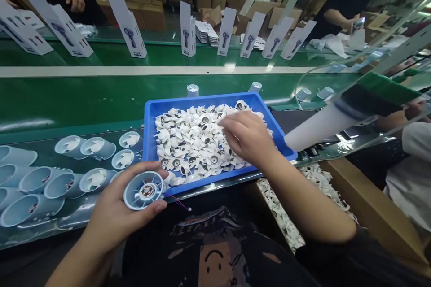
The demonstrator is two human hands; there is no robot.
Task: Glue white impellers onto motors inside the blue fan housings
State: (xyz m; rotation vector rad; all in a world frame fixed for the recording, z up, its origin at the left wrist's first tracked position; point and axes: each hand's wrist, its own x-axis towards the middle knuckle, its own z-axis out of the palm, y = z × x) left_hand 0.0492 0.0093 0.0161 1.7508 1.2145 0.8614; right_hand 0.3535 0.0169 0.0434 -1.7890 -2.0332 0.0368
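Note:
My left hand (pixel 116 208) is wrapped round a light-blue fan housing (pixel 129 193). The housing's open end faces me and shows a motor with a copper coil at its centre; thin red and blue wires with a small white plug (pixel 189 209) hang out at its side. Over the blue tray (pixel 215 177), my right hand (pixel 249 136) has its fingers bent and drawn together above the white fan blades (pixel 193 136). Whatever those fingertips may hold is hidden and slightly blurred.
More light-blue housings (pixel 35 208) lie at the left, several with white blades inside. Beyond the tray runs a green conveyor (pixel 84 94) with white printed boxes (pixel 133 38). A cardboard box (pixel 373 206) of blades stands at right, below a slanting white tube (pixel 313 128). Other people stand opposite and at right.

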